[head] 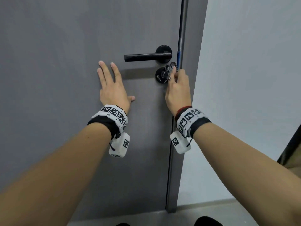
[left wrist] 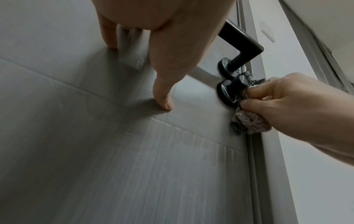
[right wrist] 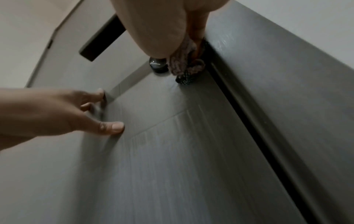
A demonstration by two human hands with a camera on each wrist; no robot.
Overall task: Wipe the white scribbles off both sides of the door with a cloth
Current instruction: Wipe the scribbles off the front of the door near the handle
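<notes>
The grey door (head: 65,62) fills the head view, shut against its frame (head: 193,46). My left hand (head: 112,85) lies flat on the door, fingers spread, left of and below the black lever handle (head: 147,57). My right hand (head: 177,88) grips a bunched cloth (head: 171,69), dark checked on one side and pinkish on the other, and holds it against the round black lock knob (head: 160,75) under the handle. In the left wrist view the cloth (left wrist: 247,119) covers the lock knob (left wrist: 226,89). No white scribbles show plainly on this side.
A pale wall (head: 252,79) stands to the right of the door frame. Grey floor (head: 211,212) runs along the bottom, with the dark toes of shoes (head: 208,221) at the lower edge. A dark object (head: 291,152) sits at the far right.
</notes>
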